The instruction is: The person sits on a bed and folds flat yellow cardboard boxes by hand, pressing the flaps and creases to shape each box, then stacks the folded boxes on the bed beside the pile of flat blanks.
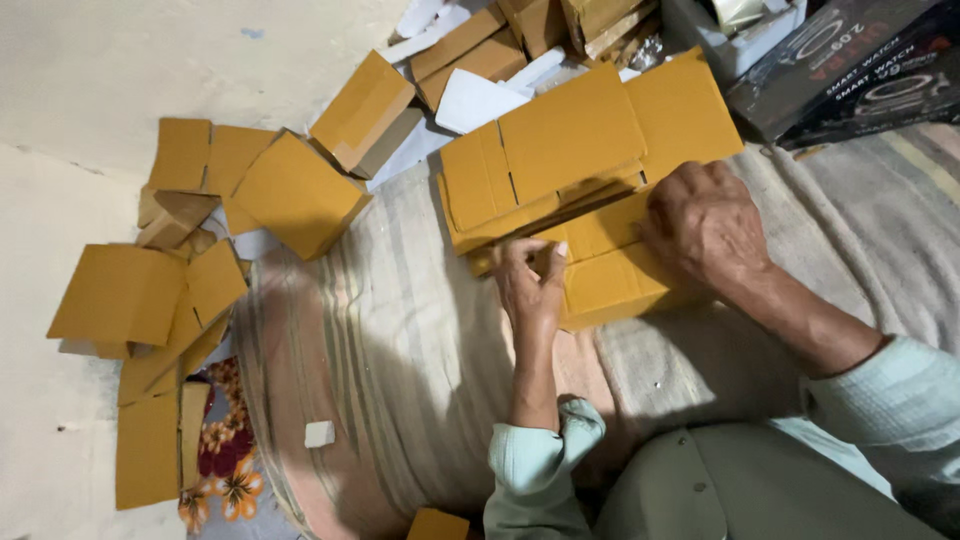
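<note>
**Hands on a flat cardboard blank**

While the left hand [528, 280] pinches the near edge of the flat yellow-brown cardboard blank [580, 160] between closed fingertips, I see the right hand [705, 225] pressing down on its lower panel, fingers curled. The blank is matte, creased into rectangular flaps, lying on a striped woven cloth [400, 340]. Folded cartons [300, 190] lie scattered beside it; dark glossy boxes [850, 60] sit at the top right.
</note>
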The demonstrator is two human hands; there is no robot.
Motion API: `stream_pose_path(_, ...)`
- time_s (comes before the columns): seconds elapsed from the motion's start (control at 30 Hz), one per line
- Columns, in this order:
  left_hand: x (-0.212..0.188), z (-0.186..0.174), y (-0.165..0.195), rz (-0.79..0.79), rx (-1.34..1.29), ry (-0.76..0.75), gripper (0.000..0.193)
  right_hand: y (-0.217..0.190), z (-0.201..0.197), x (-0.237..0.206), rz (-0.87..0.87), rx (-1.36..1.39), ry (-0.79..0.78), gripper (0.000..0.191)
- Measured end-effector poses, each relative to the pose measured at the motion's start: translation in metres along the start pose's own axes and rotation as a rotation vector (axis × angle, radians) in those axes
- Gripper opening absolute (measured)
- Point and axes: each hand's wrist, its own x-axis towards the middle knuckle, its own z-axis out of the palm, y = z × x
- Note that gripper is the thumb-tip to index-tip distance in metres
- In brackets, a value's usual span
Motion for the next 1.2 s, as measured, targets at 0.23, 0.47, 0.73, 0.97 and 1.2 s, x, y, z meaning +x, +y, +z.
stream_pose_path(0.23,0.005,-0.003,-0.042,-0.016,-0.668,-0.427,0.085,0.015,-0.002,-0.012,0.744,0.703,-0.588,0.091)
stream_pose_path(0.47,-0.019,-0.023,-0.039,0.139,-0.727,-0.512,0.094,0.032,0.013,-0.045,0.493,1.184,-0.572,0.098)
stream_pose_path(0.73,-0.014,-0.036,-0.046,0.846,0.209,0.037,0.119,0.077,0.018,-0.018,-0.601,0.233,-0.099,0.086)
stream_pose_path(0.97,-0.036,-0.031,-0.052,0.792,-0.017,-0.14,0.132,0.079,0.015,-0.043,-0.576,0.336,-0.513,0.111)
stream_pose_path(1.2,-0.028,0.002,-0.06,0.727,-0.364,-0.118,0.091,0.073,0.026,-0.054,-0.398,0.574,-0.504,0.087)
